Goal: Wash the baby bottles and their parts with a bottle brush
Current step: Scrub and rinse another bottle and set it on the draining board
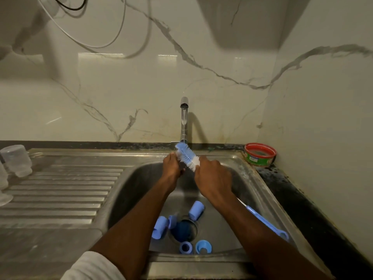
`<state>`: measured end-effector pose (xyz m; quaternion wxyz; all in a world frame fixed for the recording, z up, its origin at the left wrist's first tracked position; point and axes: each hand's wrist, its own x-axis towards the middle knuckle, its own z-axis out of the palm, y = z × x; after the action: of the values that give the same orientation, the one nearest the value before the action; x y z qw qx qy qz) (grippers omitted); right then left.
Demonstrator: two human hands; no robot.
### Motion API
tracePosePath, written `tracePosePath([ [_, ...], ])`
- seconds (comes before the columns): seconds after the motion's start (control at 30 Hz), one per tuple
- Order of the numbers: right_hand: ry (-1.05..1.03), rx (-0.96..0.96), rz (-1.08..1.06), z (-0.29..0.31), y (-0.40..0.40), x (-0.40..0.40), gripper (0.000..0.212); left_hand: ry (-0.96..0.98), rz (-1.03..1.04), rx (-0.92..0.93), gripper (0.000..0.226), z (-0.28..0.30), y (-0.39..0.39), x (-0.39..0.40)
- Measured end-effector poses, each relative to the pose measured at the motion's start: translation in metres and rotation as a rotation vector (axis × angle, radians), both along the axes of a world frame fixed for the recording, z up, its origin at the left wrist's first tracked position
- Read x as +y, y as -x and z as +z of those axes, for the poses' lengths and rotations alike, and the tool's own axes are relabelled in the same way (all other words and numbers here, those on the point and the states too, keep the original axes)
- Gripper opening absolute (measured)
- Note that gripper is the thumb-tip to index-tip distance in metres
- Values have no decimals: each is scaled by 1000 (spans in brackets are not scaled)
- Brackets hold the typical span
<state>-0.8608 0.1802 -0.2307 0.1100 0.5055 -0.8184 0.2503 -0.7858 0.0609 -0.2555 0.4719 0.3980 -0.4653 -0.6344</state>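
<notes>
Both hands (171, 165) (212, 178) raised together, fingers curled.

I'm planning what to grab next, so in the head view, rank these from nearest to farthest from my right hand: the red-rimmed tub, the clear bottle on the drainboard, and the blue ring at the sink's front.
From the right hand:
1. Red-rimmed tub, right back corner.
2. Blue ring, sink floor, front.
3. Clear bottle, far left drainboard.

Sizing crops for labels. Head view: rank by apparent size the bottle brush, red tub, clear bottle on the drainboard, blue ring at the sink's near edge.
1. bottle brush, longest, handle runs past the right hand
2-3. clear bottle and red tub, look alike
4. blue ring, smallest though nearest
</notes>
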Motion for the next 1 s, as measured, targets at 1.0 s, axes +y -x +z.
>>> tracePosePath([
  [1.0, -50, 63, -139, 13, 9, -6, 30, 692, -8, -544, 21, -7, -16, 17],
])
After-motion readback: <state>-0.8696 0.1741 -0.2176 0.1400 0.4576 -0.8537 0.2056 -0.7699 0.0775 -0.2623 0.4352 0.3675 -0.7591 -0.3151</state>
